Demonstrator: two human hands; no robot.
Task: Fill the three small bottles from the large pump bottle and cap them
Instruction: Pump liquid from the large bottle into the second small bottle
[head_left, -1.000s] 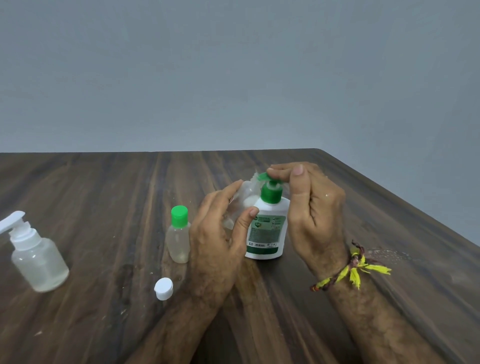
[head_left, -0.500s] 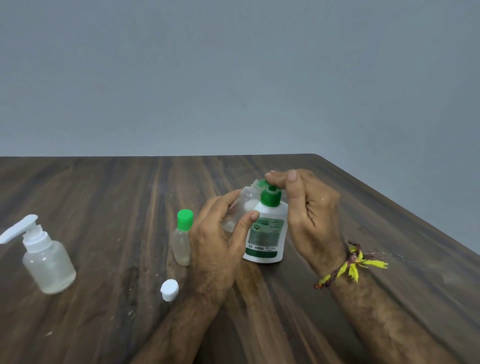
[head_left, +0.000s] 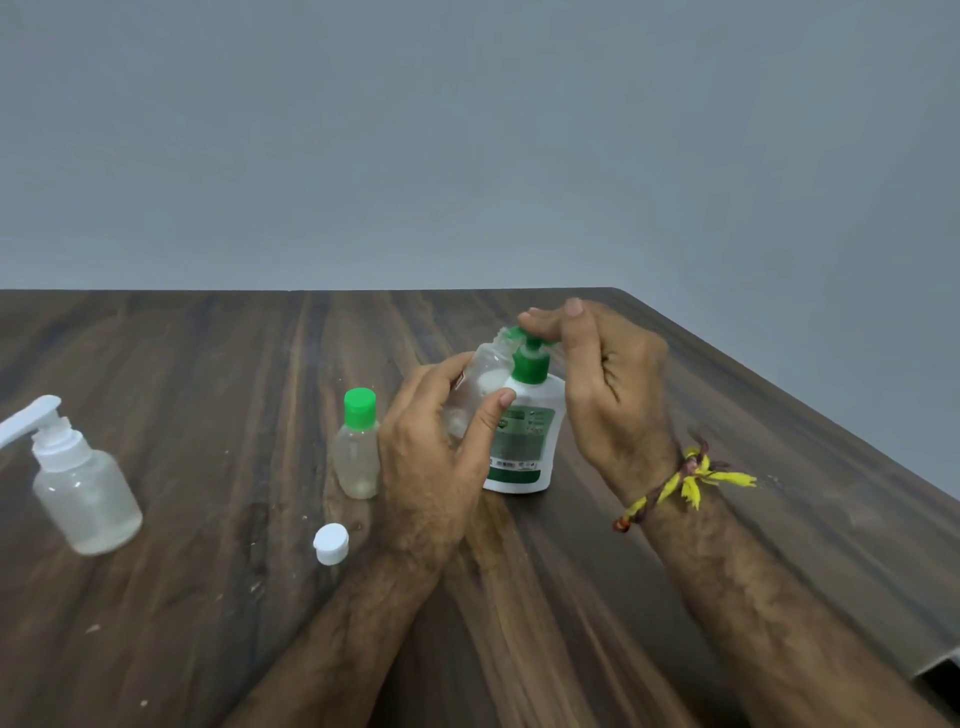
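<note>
- Your left hand (head_left: 431, 462) grips the clear small bottle (head_left: 475, 392), tilted — mouth right under the green spout.
- Your right hand (head_left: 597, 384) rests straight fingers on the pump bottle (head_left: 524, 441) head — press straight down.

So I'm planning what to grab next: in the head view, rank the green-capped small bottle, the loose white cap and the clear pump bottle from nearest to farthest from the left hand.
1. Green-capped small bottle: upright, right beside the left hand, on its left.
2. Loose white cap: on the table, nearer the camera, left of the wrist.
3. Clear pump bottle: far left.
</note>
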